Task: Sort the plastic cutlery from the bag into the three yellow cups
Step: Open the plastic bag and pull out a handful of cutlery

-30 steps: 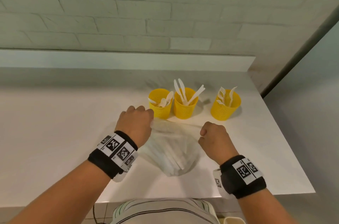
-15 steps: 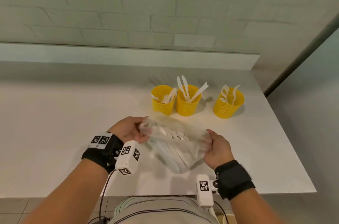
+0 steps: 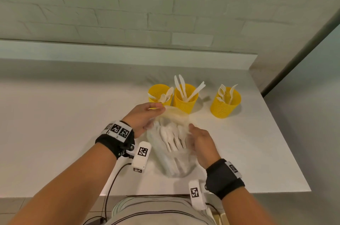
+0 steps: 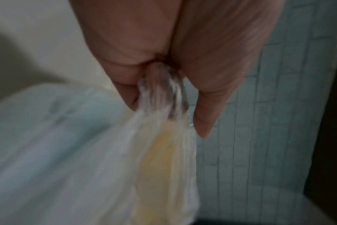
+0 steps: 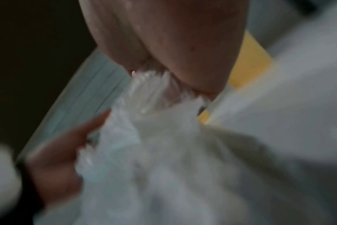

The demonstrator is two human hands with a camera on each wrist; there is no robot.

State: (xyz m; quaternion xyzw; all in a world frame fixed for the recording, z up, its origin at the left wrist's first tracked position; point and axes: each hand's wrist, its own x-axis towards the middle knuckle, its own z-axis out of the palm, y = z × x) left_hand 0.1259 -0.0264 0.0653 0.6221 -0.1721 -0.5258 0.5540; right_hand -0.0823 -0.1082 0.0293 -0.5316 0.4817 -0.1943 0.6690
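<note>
While the head view looks down on a smooth white desk (image 3: 55,132), a thin, crinkled clear plastic bag (image 3: 173,160) of white plastic cutlery (image 3: 170,137) lies between both hands. The left hand (image 3: 141,118) pinches the bag's far rim; the right hand (image 3: 200,141) grips its near right edge, spreading the mouth. Behind stand three yellow perforated cups: the left cup (image 3: 156,92) holds rounded spoons, the middle cup (image 3: 185,103) slim knives, the right cup (image 3: 225,106) pronged forks.

From the left wrist, blurred, thumb and fingers (image 4: 217,76) clamp a gathered, glossy twist of film (image 4: 162,91), yellow showing through the sheet below.

From the right wrist, also blurred, the right hand's fingers (image 5: 192,45) close on bunched, wrinkled film (image 5: 154,91); the left hand (image 5: 58,149) touches the bag's other side, and a yellow cup (image 5: 248,60) shows behind.
</note>
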